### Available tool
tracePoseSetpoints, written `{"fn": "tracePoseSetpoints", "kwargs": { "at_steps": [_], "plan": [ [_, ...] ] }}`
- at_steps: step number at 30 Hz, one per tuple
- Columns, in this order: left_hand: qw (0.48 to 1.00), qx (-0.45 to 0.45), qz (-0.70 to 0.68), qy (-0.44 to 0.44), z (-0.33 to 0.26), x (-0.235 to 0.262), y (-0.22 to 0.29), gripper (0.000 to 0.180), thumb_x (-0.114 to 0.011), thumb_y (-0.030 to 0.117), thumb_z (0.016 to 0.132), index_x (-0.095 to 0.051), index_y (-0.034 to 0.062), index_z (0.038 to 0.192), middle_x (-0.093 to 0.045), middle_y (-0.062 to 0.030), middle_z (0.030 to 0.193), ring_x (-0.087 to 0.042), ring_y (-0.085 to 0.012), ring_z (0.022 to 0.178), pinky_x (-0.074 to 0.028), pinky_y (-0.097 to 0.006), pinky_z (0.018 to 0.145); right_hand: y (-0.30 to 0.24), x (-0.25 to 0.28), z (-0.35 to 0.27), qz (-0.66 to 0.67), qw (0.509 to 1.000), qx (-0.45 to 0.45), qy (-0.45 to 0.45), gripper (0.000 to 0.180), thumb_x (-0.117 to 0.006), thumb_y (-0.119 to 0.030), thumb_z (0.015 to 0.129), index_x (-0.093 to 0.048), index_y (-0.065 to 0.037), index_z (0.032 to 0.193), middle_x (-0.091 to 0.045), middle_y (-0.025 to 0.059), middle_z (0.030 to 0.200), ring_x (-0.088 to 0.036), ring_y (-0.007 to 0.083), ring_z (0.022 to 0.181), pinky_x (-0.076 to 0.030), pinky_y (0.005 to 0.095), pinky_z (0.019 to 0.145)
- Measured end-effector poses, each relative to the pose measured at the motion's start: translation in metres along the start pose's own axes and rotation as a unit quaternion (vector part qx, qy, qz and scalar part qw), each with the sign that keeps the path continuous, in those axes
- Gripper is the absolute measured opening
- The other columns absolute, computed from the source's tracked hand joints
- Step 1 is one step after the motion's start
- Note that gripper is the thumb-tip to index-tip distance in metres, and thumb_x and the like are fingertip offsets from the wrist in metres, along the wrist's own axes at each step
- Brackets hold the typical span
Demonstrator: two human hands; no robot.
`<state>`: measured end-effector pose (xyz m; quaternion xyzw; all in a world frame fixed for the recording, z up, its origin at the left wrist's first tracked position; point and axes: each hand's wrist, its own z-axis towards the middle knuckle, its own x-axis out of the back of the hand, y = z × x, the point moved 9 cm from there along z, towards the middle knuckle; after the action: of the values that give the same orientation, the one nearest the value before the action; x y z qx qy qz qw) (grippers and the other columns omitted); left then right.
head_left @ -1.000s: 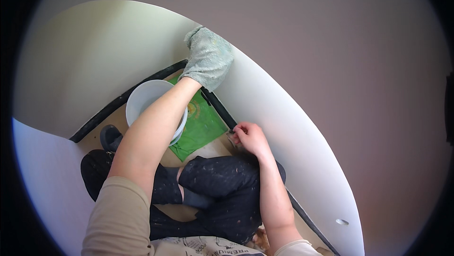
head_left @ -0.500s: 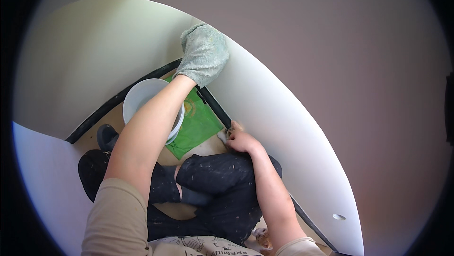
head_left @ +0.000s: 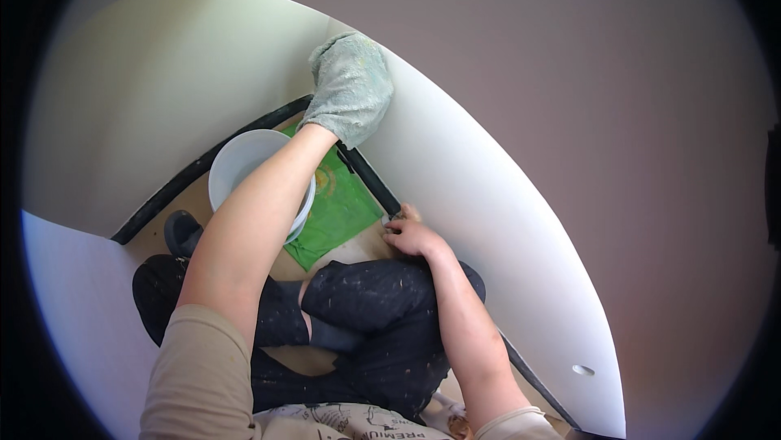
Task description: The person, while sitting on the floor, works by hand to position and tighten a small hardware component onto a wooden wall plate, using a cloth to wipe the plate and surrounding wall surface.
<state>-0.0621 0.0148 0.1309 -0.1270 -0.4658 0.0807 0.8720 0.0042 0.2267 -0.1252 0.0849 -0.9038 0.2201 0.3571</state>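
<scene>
A pale grey-green terry cloth mitt (head_left: pixel 350 86) covers my left hand up to the wrist. It rests against the upper part of the white wall (head_left: pixel 480 196), near the corner, and hides the fingers. Down at the foot of this wall, beside the black baseboard strip (head_left: pixel 377 182), is my right hand (head_left: pixel 413 237). Its fingers are bent together around something small and whitish that I cannot make out. Below my left forearm stands a white bucket (head_left: pixel 244 159), partly hidden by the arm. A green plastic sheet (head_left: pixel 350 216) lies on the floor between bucket and wall.
My crossed legs in dark, paint-specked trousers (head_left: pixel 370 298) take up the floor in front. A dark shoe (head_left: pixel 183 233) shows left of the bucket. Curved-looking walls (head_left: pixel 163 82) enclose the space. A small oval fitting (head_left: pixel 582 370) sits low on the right wall.
My right hand has shifted slightly up along the baseboard, its fingers changing position. The mitt on my left hand stays at nearly the same spot on the wall.
</scene>
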Motion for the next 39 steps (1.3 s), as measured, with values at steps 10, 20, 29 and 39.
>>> {"fn": "tracePoseSetpoints", "kwargs": {
  "at_steps": [10,20,29,39],
  "plan": [
    [0.996,0.013,-0.089,0.016,-0.005,-0.004,0.000,0.021,-0.067,0.017,0.078,-0.078,0.0037,0.091,-0.072,-0.0169,0.089,-0.068,-0.0343,0.087,-0.053,-0.049,0.080,0.001,-0.005,-0.002,0.043,0.999,-0.027,-0.019,0.056,-0.061,-0.042,0.096,-0.066,-0.004,0.136,-0.027,0.0181,0.169,-0.018,0.0351,0.158,-0.025,0.0388,0.126],
    [0.989,0.039,-0.144,0.001,-0.008,-0.022,0.002,0.028,-0.060,0.023,0.087,-0.073,0.0030,0.103,-0.071,-0.0189,0.102,-0.066,-0.0365,0.096,-0.052,-0.050,0.084,0.000,-0.006,-0.007,-0.071,0.995,-0.034,-0.066,0.059,-0.059,-0.043,0.093,-0.070,0.003,0.128,-0.057,0.0193,0.149,-0.028,0.0354,0.154,-0.027,0.0374,0.124],
    [0.987,0.046,-0.152,0.005,0.002,-0.003,0.001,0.021,-0.063,0.013,0.080,-0.076,0.0014,0.092,-0.070,-0.0200,0.092,-0.066,-0.0362,0.088,-0.052,-0.048,0.079,0.010,-0.004,-0.001,-0.078,0.996,-0.039,-0.012,0.050,-0.063,-0.045,0.093,-0.078,-0.003,0.116,-0.068,0.0203,0.132,-0.042,0.0346,0.141,-0.037,0.0414,0.117],
    [0.998,0.029,-0.026,0.039,0.000,-0.009,0.003,0.022,-0.064,0.013,0.077,-0.077,0.0010,0.091,-0.070,-0.0203,0.089,-0.066,-0.0369,0.085,-0.052,-0.049,0.076,0.007,-0.005,-0.008,-0.053,0.993,-0.090,-0.047,0.045,-0.065,-0.043,0.092,-0.078,-0.007,0.116,-0.076,0.0167,0.115,-0.068,0.0351,0.114,-0.052,0.0434,0.100]
  ]
}}
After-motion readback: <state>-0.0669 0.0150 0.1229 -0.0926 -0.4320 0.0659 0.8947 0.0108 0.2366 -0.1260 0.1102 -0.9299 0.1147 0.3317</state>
